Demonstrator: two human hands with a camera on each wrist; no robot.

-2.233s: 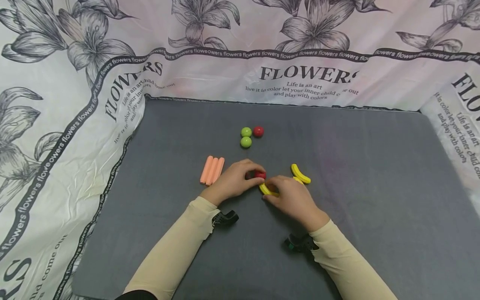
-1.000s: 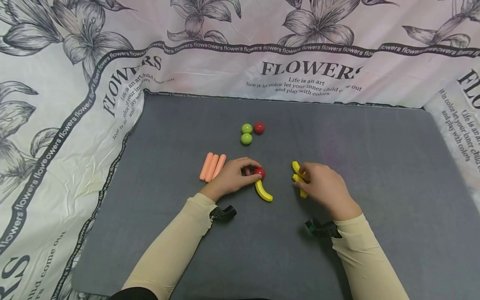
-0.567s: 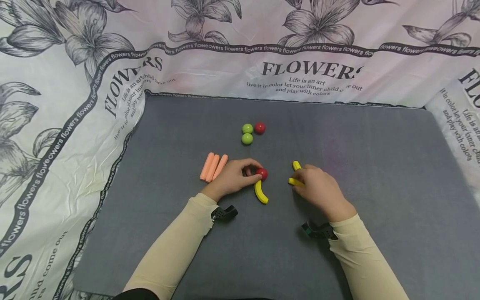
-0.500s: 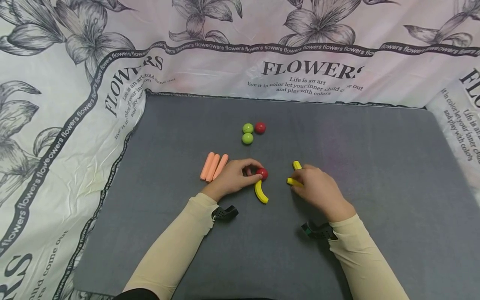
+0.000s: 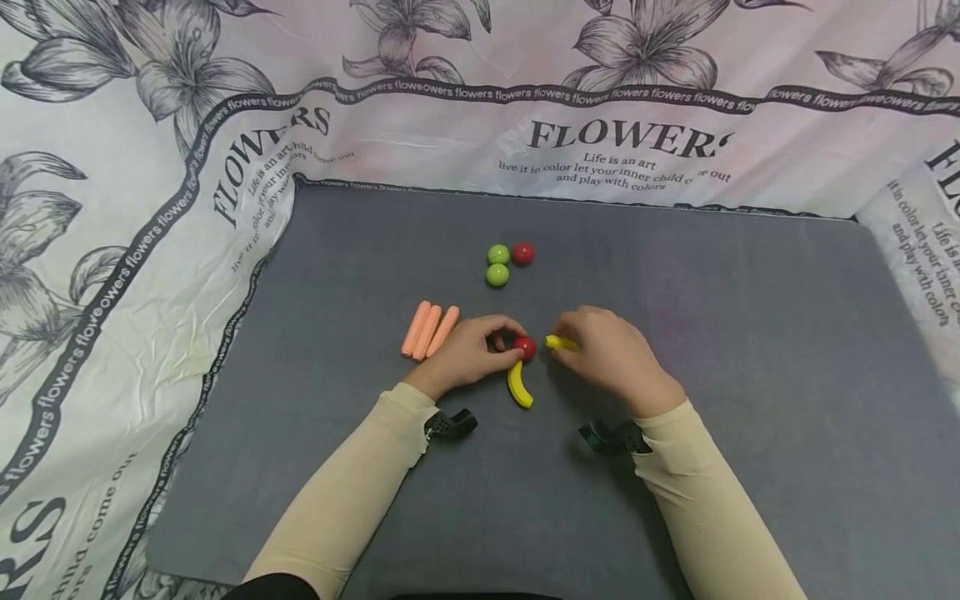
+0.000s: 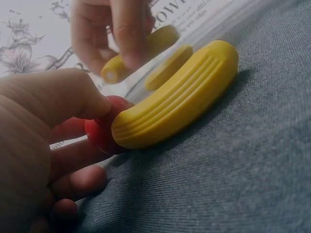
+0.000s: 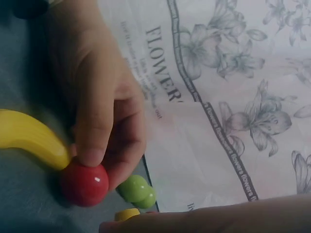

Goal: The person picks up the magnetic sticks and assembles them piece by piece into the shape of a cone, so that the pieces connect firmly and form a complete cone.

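Note:
My left hand pinches a shiny red ball on the grey table between thumb and fingers. Against the near side of that ball lies a ribbed yellow toy banana, curving toward me. Just right of the ball, my right hand pinches a second toy banana, its free end pointing left. In the left wrist view this held banana appears raised, and a third toy banana lies behind the nearest one. The right hand covers the third banana in the head view.
Left of my left hand lie three orange-pink sausage-like sticks side by side. Farther back, two green balls and another red ball sit grouped. A flower-printed sheet rises along the table's back and left edges.
My right hand let go of the banana beside the red ball, reached right, picked up another and brought it back left toward the ball. My left hand kept holding the ball.

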